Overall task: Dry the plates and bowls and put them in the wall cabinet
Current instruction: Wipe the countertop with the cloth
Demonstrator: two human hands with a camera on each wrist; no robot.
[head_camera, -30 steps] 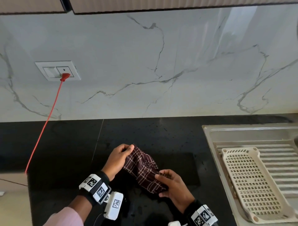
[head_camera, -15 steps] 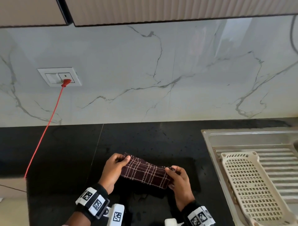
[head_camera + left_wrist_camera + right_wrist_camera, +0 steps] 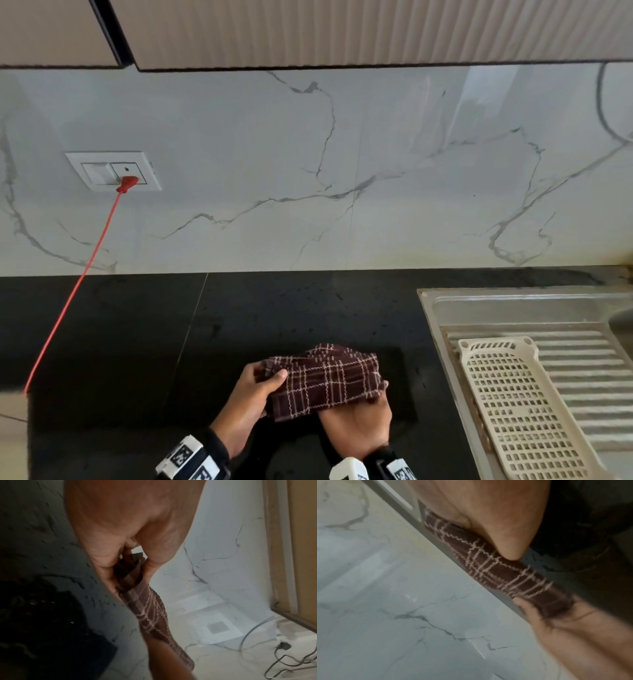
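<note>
a person stands at a black stone counter [image 3: 144, 342], seen from a camera on their head looking down. both hands hold a folded dark maroon cloth [image 3: 329, 380] with a thin white check pattern, just above the counter near its front edge. the left hand [image 3: 251, 399] grips the cloth's left end, thumb on top and fingers curled underneath. the right hand [image 3: 359, 419] holds the right end, palm turned up under the fabric, with fingers wrapping around the far edge. the left wrist camera shows the cloth [image 3: 137, 582] pinched between thumb and fingers of the left hand [image 3: 130, 524]. the right wrist camera, somewhat blurred, shows the cloth [image 3: 496, 563] stretched between the right hand [image 3: 488, 507] and the fingers of the left hand [image 3: 565, 626].

to the right sits a steel sink drainboard [image 3: 582, 370] with raised ridges. a cream plastic perforated tray [image 3: 517, 407] lies on it, holding nothing visible. no plates or bowls appear in any view.

behind the counter rises a white marble-look wall [image 3: 342, 171] with grey veins. a white switch plate [image 3: 113, 170] is mounted on its left part — a red plug [image 3: 126, 183] sits in it, and its red cord [image 3: 72, 291] runs down to the lower left. along the top edge, the undersides of the ribbed beige wall cabinets [image 3: 342, 31] are visible, doors closed.
</note>
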